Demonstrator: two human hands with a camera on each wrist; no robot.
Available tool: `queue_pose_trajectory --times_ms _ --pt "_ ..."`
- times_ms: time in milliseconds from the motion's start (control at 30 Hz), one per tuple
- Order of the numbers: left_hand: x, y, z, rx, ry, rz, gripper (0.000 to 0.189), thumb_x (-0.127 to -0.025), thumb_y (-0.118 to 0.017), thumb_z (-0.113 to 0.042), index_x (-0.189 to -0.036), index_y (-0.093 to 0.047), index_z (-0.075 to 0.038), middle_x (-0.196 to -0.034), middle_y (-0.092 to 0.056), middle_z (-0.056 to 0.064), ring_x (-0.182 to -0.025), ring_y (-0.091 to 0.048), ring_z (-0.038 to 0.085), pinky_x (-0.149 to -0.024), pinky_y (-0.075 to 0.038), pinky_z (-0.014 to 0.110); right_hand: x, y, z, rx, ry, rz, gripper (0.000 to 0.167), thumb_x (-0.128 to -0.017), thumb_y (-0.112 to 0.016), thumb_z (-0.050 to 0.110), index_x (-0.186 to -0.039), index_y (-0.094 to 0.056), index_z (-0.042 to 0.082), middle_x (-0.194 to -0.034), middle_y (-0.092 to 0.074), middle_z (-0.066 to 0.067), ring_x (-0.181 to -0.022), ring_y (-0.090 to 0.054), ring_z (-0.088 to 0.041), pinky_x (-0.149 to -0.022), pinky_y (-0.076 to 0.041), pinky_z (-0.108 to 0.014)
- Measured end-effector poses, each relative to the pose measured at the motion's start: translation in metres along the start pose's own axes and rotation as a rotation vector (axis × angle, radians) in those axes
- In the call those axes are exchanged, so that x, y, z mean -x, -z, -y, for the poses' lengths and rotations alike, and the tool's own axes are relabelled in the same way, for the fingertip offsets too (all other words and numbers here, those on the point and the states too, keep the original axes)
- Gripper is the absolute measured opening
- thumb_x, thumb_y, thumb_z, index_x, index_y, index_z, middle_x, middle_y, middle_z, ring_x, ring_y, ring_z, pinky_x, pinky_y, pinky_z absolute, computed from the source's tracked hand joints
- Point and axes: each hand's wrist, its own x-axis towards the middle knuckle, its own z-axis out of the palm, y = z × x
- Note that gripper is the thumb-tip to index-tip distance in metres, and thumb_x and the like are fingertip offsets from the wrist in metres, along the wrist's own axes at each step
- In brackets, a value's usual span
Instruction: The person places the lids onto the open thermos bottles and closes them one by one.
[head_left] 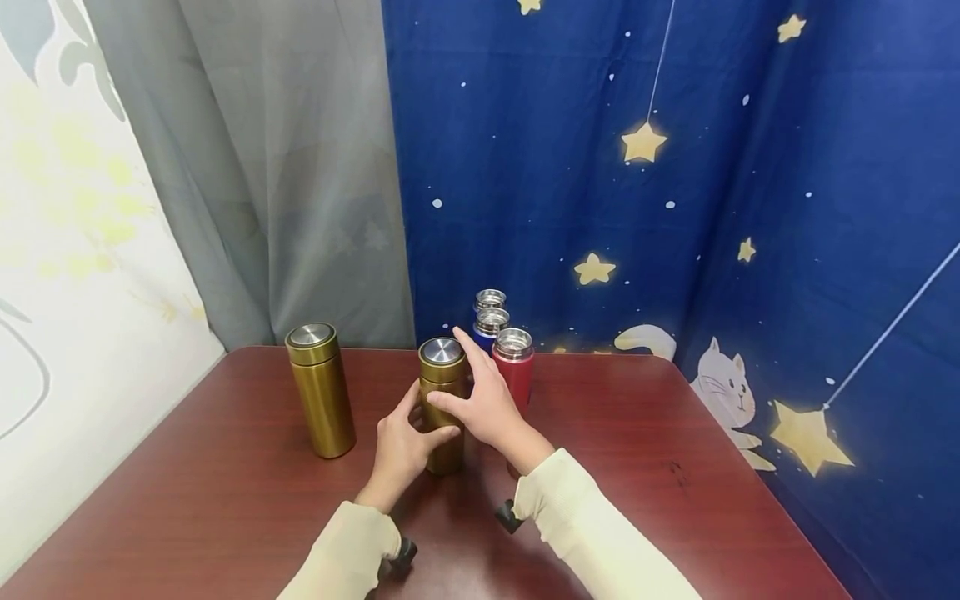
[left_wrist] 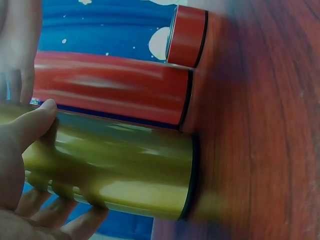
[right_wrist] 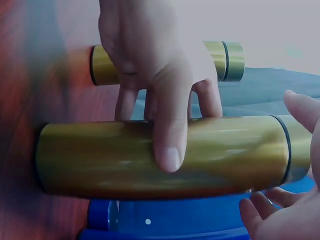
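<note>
A gold thermos with a steel-topped lid stands upright mid-table. My left hand grips its body, thumb on the near side and fingers round the far side, as the right wrist view shows. Beside the lid hovers my right hand, its thumb and fingers spread around it; in the right wrist view the thumb is apart from the lid. Close on the right stands a red thermos with its steel mouth uncovered, partly behind my right hand. A red lid sits on the table beside it.
A second gold thermos, lid on, stands at the left. Behind the red thermos are two uncovered thermoses, the nearer one a blue thermos. Low in the right wrist view, a blue lid shows. Curtains hang beyond the table.
</note>
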Motion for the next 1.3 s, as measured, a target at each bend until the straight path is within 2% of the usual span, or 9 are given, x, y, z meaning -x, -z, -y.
queue_pose_trajectory --times_ms 133,267,433,567,867,1067,1300 --pt "-0.004 0.001 0.005 -0.003 -0.018 -0.013 0.092 -0.065 -0.093 -0.023 -0.144 -0.048 -0.011 -0.124 -0.064 0.015 -0.103 -0.066 0.031 -0.083 -0.055 0.043 0.010 0.005 -0.006 -0.082 -0.017 0.021 0.097 -0.079 -0.081 0.028 -0.155 -0.022 0.023 -0.146 -0.044 -0.009 -0.128 -0.048 -0.026 -0.098 -0.047 -0.044" --pt "-0.005 0.003 0.008 -0.025 -0.038 -0.011 0.091 -0.067 -0.091 -0.026 -0.145 -0.046 -0.010 -0.128 -0.062 0.014 -0.105 -0.066 0.032 -0.084 -0.055 0.043 0.024 0.007 -0.022 -0.122 -0.006 0.067 0.099 -0.079 -0.082 0.022 -0.156 -0.020 0.020 -0.149 -0.040 -0.013 -0.132 -0.044 -0.030 -0.099 -0.046 -0.045" --pt "-0.006 0.004 0.008 -0.047 -0.035 -0.013 0.090 -0.068 -0.091 -0.022 -0.144 -0.046 -0.009 -0.126 -0.063 0.015 -0.103 -0.066 0.032 -0.084 -0.055 0.044 0.041 0.006 -0.039 -0.142 -0.013 0.143 0.093 -0.081 -0.081 0.021 -0.155 -0.024 0.019 -0.149 -0.040 -0.012 -0.132 -0.043 -0.027 -0.099 -0.046 -0.045" --pt "-0.008 0.005 0.009 -0.061 -0.035 -0.021 0.090 -0.067 -0.091 -0.024 -0.144 -0.047 -0.008 -0.124 -0.064 0.016 -0.102 -0.067 0.033 -0.083 -0.055 0.045 0.048 0.004 -0.045 -0.116 -0.026 0.170 0.093 -0.080 -0.081 0.025 -0.154 -0.025 0.023 -0.145 -0.043 -0.012 -0.127 -0.048 -0.024 -0.096 -0.048 -0.041" --pt "-0.014 0.007 0.014 -0.081 -0.013 -0.020 0.092 -0.067 -0.091 -0.025 -0.145 -0.045 -0.009 -0.124 -0.064 0.017 -0.102 -0.066 0.034 -0.083 -0.055 0.045 0.062 0.004 -0.059 -0.101 -0.045 0.175 0.090 -0.079 -0.082 0.026 -0.153 -0.030 0.022 -0.144 -0.044 -0.009 -0.122 -0.052 -0.024 -0.093 -0.051 -0.040" --pt "-0.021 0.011 0.019 -0.106 0.004 -0.022 0.093 -0.067 -0.091 -0.023 -0.146 -0.043 -0.010 -0.122 -0.064 0.019 -0.104 -0.065 0.034 -0.085 -0.054 0.046 0.070 0.007 -0.070 -0.111 -0.031 0.160 0.086 -0.079 -0.083 0.021 -0.150 -0.035 0.019 -0.146 -0.043 -0.007 -0.123 -0.050 -0.032 -0.091 -0.051 -0.044" --pt "-0.025 0.014 0.022 -0.117 0.010 -0.023 0.094 -0.067 -0.092 -0.025 -0.146 -0.043 -0.012 -0.120 -0.064 0.020 -0.107 -0.064 0.032 -0.088 -0.053 0.045 0.082 0.013 -0.082 -0.065 -0.002 0.137 0.085 -0.078 -0.083 0.024 -0.148 -0.037 0.010 -0.133 -0.052 -0.017 -0.115 -0.053 -0.033 -0.080 -0.055 -0.036"
